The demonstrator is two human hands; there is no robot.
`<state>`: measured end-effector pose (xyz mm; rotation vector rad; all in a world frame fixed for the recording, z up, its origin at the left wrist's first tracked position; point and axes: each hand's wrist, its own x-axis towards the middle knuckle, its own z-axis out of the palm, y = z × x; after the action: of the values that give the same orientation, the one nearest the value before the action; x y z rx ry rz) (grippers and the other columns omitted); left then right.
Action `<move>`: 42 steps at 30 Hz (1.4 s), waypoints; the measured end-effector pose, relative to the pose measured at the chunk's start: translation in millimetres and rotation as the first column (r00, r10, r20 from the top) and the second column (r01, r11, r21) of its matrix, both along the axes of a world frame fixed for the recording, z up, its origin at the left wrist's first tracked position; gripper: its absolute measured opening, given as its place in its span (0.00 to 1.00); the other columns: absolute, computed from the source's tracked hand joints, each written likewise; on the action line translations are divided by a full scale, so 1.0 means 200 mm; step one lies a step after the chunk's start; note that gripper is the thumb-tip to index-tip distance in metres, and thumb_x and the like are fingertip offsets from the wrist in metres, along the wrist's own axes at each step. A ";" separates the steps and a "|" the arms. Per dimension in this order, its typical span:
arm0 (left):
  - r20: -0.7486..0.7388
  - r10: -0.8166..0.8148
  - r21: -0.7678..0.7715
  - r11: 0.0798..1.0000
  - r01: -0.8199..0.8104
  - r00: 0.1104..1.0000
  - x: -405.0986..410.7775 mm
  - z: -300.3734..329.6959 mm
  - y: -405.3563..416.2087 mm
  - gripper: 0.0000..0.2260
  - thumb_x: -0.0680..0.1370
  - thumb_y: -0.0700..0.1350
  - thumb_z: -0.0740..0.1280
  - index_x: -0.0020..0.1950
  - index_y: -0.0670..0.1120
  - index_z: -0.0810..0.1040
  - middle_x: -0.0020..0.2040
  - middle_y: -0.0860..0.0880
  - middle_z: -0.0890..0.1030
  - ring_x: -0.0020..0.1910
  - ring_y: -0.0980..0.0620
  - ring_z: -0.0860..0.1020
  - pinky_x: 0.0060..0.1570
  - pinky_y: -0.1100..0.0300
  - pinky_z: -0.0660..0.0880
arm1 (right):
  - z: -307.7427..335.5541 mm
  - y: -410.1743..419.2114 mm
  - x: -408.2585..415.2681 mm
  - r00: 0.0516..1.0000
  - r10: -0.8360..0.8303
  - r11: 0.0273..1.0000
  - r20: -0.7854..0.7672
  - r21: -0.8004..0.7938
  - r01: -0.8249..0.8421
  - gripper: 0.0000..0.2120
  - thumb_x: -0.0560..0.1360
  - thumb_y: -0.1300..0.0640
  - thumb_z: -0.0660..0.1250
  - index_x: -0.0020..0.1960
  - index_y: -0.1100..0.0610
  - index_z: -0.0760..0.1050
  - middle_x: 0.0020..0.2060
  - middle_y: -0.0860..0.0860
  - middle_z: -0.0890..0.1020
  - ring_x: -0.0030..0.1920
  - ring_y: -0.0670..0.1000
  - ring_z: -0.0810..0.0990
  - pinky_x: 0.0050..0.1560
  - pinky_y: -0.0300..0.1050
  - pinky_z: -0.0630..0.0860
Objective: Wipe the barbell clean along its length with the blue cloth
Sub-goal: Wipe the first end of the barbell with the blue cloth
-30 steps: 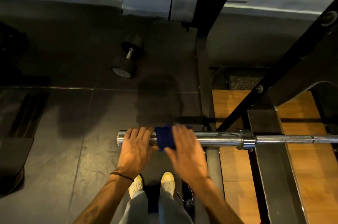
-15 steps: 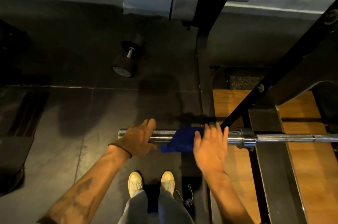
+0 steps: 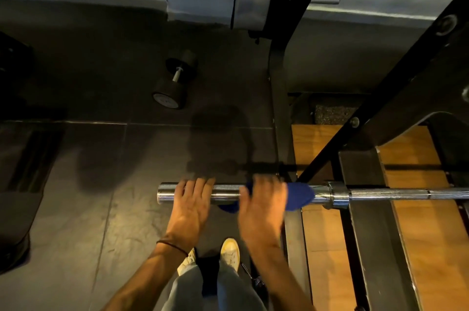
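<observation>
1. One bar [image 3: 228, 192], lying crosswise on a rack [image 3: 365, 199]; one blue cloth [image 3: 299, 195] draped over its sleeve.
2. Two hands: left hand [image 3: 189, 205] lies on the bar, fingers straight and together; right hand [image 3: 261, 209] presses the cloth (blurred, fingers seem straight).
3. One dumbbell [image 3: 175, 79] on the floor beyond.

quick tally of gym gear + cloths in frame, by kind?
Chrome steel barbell: 1
Black round-headed dumbbell on the floor: 1
Blue cloth under the right hand: 1
Total: 3
</observation>
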<state>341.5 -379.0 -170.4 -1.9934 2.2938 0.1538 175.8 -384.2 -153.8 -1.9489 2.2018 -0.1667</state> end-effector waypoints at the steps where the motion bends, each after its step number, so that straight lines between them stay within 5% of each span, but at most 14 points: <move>1: -0.021 -0.014 -0.034 0.999 0.013 1.000 0.00 0.00 0.01 0.29 0.63 0.41 0.77 0.64 0.42 0.77 0.54 0.44 0.78 0.50 0.43 0.76 0.59 0.44 0.71 | -0.01 0.03 0.09 0.993 0.117 0.993 -0.007 -0.011 -0.117 0.25 0.82 0.42 0.53 0.68 0.56 0.77 0.62 0.56 0.81 0.66 0.58 0.78 0.70 0.60 0.73; 4: -0.070 -0.040 -0.067 0.997 0.035 0.997 0.02 0.00 0.01 0.28 0.64 0.41 0.76 0.63 0.42 0.77 0.54 0.44 0.78 0.50 0.43 0.77 0.58 0.43 0.72 | -0.03 -0.02 -0.02 0.925 0.380 0.925 -0.022 -0.008 -0.380 0.26 0.82 0.42 0.49 0.69 0.54 0.76 0.60 0.53 0.82 0.62 0.55 0.79 0.68 0.53 0.72; 8: -0.069 -0.006 -0.035 0.999 0.003 0.998 0.01 0.01 -0.01 0.31 0.59 0.40 0.79 0.61 0.42 0.79 0.53 0.44 0.79 0.49 0.43 0.78 0.56 0.43 0.76 | -0.02 -0.03 -0.02 0.998 -0.058 0.998 -0.019 0.020 0.059 0.25 0.83 0.43 0.50 0.64 0.55 0.78 0.56 0.54 0.82 0.61 0.57 0.78 0.71 0.55 0.68; 12: -0.065 -0.006 -0.063 0.998 0.002 0.998 0.00 0.01 0.00 0.28 0.61 0.39 0.78 0.61 0.41 0.79 0.53 0.43 0.79 0.49 0.43 0.78 0.56 0.43 0.75 | -0.02 0.02 0.09 0.946 0.321 0.947 -0.051 0.040 -0.319 0.25 0.81 0.41 0.50 0.66 0.54 0.76 0.58 0.54 0.82 0.61 0.57 0.79 0.68 0.56 0.73; 15: -0.046 0.002 -0.033 0.999 -0.003 0.999 0.00 0.00 0.01 0.30 0.60 0.39 0.79 0.62 0.42 0.78 0.53 0.43 0.79 0.50 0.42 0.78 0.57 0.43 0.75 | -0.01 -0.04 -0.10 0.992 0.127 0.992 0.024 -0.018 -0.126 0.19 0.82 0.42 0.56 0.59 0.52 0.78 0.51 0.51 0.81 0.53 0.54 0.78 0.61 0.51 0.72; 18: -0.070 -0.025 0.000 1.000 0.025 0.997 0.00 0.03 0.00 0.28 0.62 0.45 0.79 0.61 0.44 0.78 0.53 0.45 0.79 0.49 0.44 0.78 0.56 0.45 0.76 | -0.05 -0.01 0.00 1.000 -0.001 1.000 -0.024 -0.009 0.000 0.18 0.84 0.45 0.54 0.58 0.54 0.79 0.52 0.52 0.81 0.58 0.56 0.77 0.73 0.56 0.66; 21: -0.182 -0.157 0.015 0.987 0.162 0.971 0.08 0.10 -0.08 0.23 0.70 0.60 0.65 0.60 0.48 0.76 0.53 0.49 0.80 0.49 0.48 0.79 0.53 0.52 0.75 | -0.08 0.03 0.01 0.989 0.141 0.989 -0.034 -0.047 -0.143 0.21 0.83 0.45 0.51 0.62 0.54 0.77 0.56 0.52 0.81 0.60 0.56 0.77 0.75 0.55 0.61; 24: -0.387 0.050 0.429 0.893 0.132 0.921 0.20 0.19 -0.21 0.36 0.70 0.74 0.50 0.67 0.53 0.73 0.60 0.53 0.77 0.57 0.51 0.77 0.57 0.59 0.70 | -0.09 0.04 -0.06 0.989 0.147 0.980 0.006 -0.134 -0.145 0.19 0.81 0.47 0.54 0.63 0.55 0.77 0.58 0.53 0.80 0.61 0.57 0.78 0.74 0.54 0.61; 26: -0.328 0.138 0.554 0.829 0.072 0.935 0.23 0.18 -0.25 0.41 0.69 0.79 0.44 0.68 0.55 0.73 0.61 0.53 0.77 0.59 0.51 0.76 0.58 0.58 0.71 | -0.09 0.07 0.00 0.995 0.102 0.987 -0.010 -0.120 -0.103 0.20 0.82 0.48 0.55 0.64 0.56 0.77 0.60 0.55 0.80 0.64 0.59 0.77 0.74 0.57 0.61; 29: -0.204 0.056 0.444 0.895 0.041 0.977 0.21 0.14 -0.21 0.46 0.64 0.80 0.32 0.58 0.56 0.76 0.53 0.54 0.80 0.54 0.52 0.77 0.56 0.57 0.70 | -0.09 0.09 0.09 0.969 0.242 0.969 -0.047 -0.046 -0.244 0.23 0.82 0.46 0.53 0.67 0.56 0.77 0.62 0.55 0.81 0.66 0.59 0.77 0.75 0.58 0.61; 32: -0.252 0.010 0.312 0.947 0.072 0.968 0.21 0.10 -0.14 0.41 0.69 0.78 0.34 0.54 0.56 0.77 0.49 0.57 0.80 0.52 0.55 0.77 0.58 0.59 0.66 | -0.05 0.05 -0.06 0.894 0.443 0.896 -0.060 0.005 -0.444 0.25 0.82 0.41 0.53 0.69 0.54 0.76 0.59 0.52 0.82 0.62 0.55 0.78 0.70 0.54 0.70; 39: -0.319 -0.240 0.079 0.957 0.278 0.917 0.27 0.03 -0.02 0.25 0.69 0.68 0.67 0.58 0.53 0.75 0.50 0.55 0.78 0.48 0.53 0.79 0.52 0.57 0.73 | -0.08 0.13 -0.16 0.990 0.141 0.988 -0.024 -0.061 -0.142 0.22 0.82 0.45 0.56 0.68 0.56 0.74 0.59 0.55 0.80 0.65 0.59 0.76 0.77 0.57 0.59; 42: -0.268 -0.251 -0.006 0.966 0.259 0.930 0.25 0.03 0.00 0.25 0.66 0.63 0.74 0.55 0.52 0.75 0.47 0.54 0.78 0.43 0.52 0.79 0.43 0.56 0.76 | -0.06 0.17 0.00 0.957 0.277 0.961 -0.082 0.004 -0.277 0.27 0.81 0.42 0.51 0.69 0.57 0.75 0.62 0.57 0.80 0.66 0.60 0.77 0.74 0.61 0.66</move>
<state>391.3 -378.9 -165.1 -1.7285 2.6714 0.4575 175.9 -350.8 -166.0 -2.2789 1.9466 -0.0531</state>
